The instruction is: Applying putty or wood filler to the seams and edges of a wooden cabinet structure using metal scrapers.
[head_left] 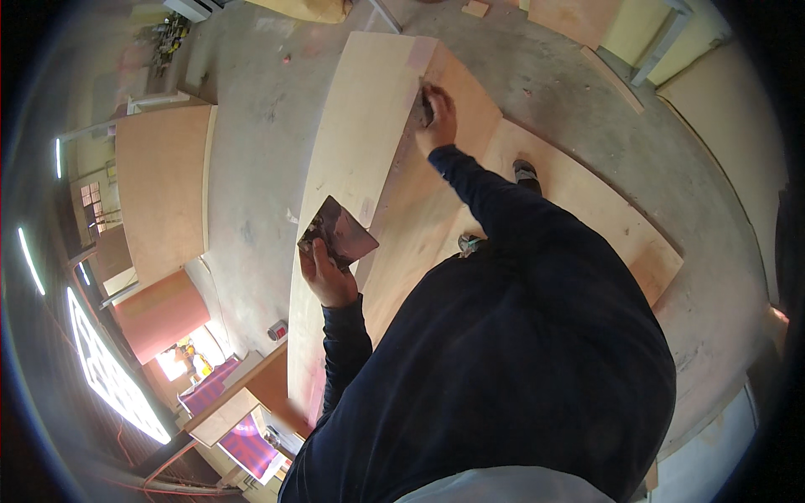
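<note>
In the head view, the person leans over a large wooden structure, bent forward so that both arms come within reach of it. Its pale upper panel (348, 142) runs from twelve o'clock down toward eight, and a tan side panel (468, 88) meets it along a long edge.

At nine o'clock the left hand (331, 277) has its fingers closed around the near corner of a dark square plate (359, 239), thumb and fingers gripping from below and the left. The plate carries rough dark patches and is tilted over the panel, probably so that its broad face stays within easy reach of the other hand.

Just past twelve, the right hand (442, 124) is stretched out along the panel edge, its fingers curled around a small dark object (427, 109). The object sits at the seam and seems to touch it; its full shape is hidden by the grip. The curl looks meant for pressing and steering.

One shoe (526, 171) shows at two o'clock, over the flat lower board (587, 189), likely giving balance for the long reach. Between nine and ten, a brown board (163, 184) stands apart, well clear of both arms.
</note>
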### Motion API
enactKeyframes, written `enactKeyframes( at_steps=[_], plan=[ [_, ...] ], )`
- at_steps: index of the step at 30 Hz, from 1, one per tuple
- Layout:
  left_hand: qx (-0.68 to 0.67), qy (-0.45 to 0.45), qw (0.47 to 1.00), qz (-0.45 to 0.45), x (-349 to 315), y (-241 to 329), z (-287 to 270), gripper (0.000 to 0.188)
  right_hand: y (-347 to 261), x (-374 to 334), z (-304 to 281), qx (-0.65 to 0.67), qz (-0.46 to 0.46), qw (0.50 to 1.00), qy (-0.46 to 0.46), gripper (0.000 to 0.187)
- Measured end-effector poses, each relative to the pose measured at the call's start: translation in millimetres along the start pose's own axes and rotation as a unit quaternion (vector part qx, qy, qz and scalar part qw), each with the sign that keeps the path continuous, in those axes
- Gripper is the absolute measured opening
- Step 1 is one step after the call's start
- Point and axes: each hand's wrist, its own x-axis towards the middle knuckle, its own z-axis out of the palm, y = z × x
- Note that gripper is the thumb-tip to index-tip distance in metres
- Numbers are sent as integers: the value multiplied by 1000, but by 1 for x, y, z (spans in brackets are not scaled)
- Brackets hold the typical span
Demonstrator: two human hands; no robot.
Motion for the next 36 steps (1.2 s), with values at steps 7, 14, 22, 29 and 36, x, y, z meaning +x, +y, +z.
enactKeyframes(
  at_steps=[7,14,22,29,36],
  plan=[
    [-79,12,996,-40,-6,4,12,28,2,-39,-62,31,-160,964,-209,61],
    [-70,13,997,-29,-4,8,20,29,55,87,-60,-5,-49,992,-117,64],
    [60,23,998,3,-9,4,15,30,44,82,-41,-40,-41,983,-174,56],
    [116,-9,993,2,-15,-2,-10,29,14,-4,-49,28,-69,975,-208,56],
    [-19,-11,1000,-22,-26,-13,-38,30,-15,-87,-52,42,-20,963,-267,59]
  ],
)
